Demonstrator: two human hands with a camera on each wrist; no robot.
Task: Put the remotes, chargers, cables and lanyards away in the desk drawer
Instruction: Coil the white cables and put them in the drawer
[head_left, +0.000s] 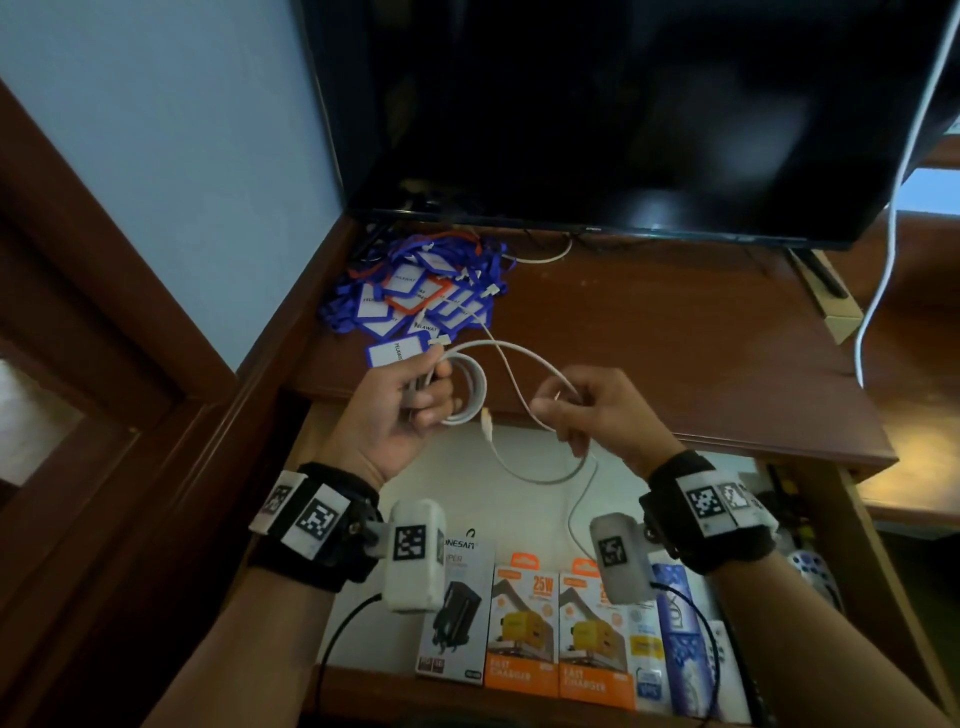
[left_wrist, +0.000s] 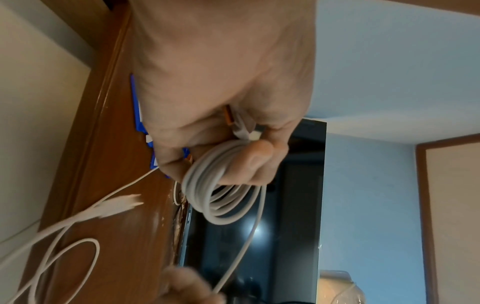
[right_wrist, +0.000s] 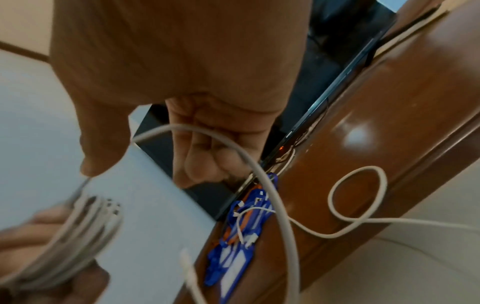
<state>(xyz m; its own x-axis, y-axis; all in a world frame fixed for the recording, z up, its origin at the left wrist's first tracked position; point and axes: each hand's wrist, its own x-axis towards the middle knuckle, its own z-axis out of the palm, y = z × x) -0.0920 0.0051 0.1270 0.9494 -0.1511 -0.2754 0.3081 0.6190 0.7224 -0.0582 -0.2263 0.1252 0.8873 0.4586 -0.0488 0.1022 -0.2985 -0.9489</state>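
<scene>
Head view: left hand (head_left: 410, 402) grips coiled white cable (head_left: 467, 384); right hand (head_left: 587, 408) pinches its loose strand.

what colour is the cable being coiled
White cable, coil held in the left hand; clearest in the left wrist view.

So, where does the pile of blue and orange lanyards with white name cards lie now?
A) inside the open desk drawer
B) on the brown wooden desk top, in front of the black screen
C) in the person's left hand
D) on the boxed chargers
B: the pile of blue and orange lanyards lies on the brown wooden desk top below the black screen, while the left hand grips a coiled white cable.
</scene>
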